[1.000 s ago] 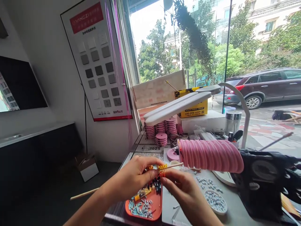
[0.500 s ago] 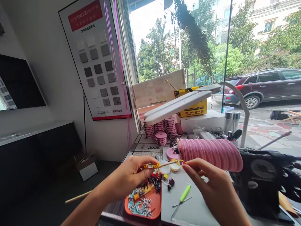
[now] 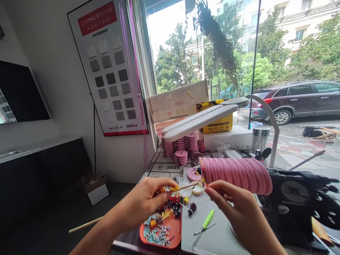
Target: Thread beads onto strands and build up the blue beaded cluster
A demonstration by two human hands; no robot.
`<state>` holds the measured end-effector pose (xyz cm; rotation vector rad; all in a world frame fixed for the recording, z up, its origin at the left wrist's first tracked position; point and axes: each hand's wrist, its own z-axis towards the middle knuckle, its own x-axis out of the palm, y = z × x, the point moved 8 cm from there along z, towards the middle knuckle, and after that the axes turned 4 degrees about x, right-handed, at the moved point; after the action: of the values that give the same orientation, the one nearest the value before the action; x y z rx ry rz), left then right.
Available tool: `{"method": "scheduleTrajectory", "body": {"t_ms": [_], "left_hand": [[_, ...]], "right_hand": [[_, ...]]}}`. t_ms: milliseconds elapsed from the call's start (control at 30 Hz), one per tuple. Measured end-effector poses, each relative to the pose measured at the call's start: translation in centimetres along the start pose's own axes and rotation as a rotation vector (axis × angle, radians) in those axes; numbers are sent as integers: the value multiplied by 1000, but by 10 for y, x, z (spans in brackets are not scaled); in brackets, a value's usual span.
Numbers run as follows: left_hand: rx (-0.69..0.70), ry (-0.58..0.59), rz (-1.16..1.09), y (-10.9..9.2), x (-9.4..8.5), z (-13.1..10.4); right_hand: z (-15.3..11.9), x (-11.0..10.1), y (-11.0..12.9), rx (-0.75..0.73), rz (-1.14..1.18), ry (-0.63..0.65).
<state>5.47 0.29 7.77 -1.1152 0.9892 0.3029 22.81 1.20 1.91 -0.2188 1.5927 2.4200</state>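
Gripping wooden stick [image 3: 190, 186] in left hand [image 3: 145, 200], thumb and fingers closed around it, left of bottom centre, with yellow loops [image 3: 174, 191] bunched at the fingertips. Pinching red end of yellow strand [image 3: 203, 180] in right hand [image 3: 233, 203], fingertips pressed together, right of centre; near stick's bare tip, contact unclear. Could drop strand through a loose pinch, onto table [image 3: 220, 244] or among small parts in orange tray [image 3: 174, 241]. Could spill loops off bare tip by tipping stick down. Could snag strand on row of pink discs [image 3: 236, 175], close by, by swinging right hand wide. Readable: "YANGZI", white on red, on poster [image 3: 115, 69] at upper left, plus "50年" near its foot; other Chinese there too small to be sure of. Also "400-098-6599" on yellow box [image 3: 217, 124], upper right of centre, and "2025" near frame centre, on table or on a sheet over it, cannot tell.
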Motion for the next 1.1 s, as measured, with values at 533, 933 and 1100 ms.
{"method": "scheduleTrajectory", "body": {"t_ms": [533, 933, 1100], "left_hand": [[26, -13, 28, -1, 4, 6], [23, -42, 42, 1, 5, 8], [29, -49, 65, -3, 4, 7]], "right_hand": [[-2, 4, -6, 35, 100, 50], [-7, 13, -1, -7, 66, 77], [-12, 30, 3, -38, 60, 163]]}}
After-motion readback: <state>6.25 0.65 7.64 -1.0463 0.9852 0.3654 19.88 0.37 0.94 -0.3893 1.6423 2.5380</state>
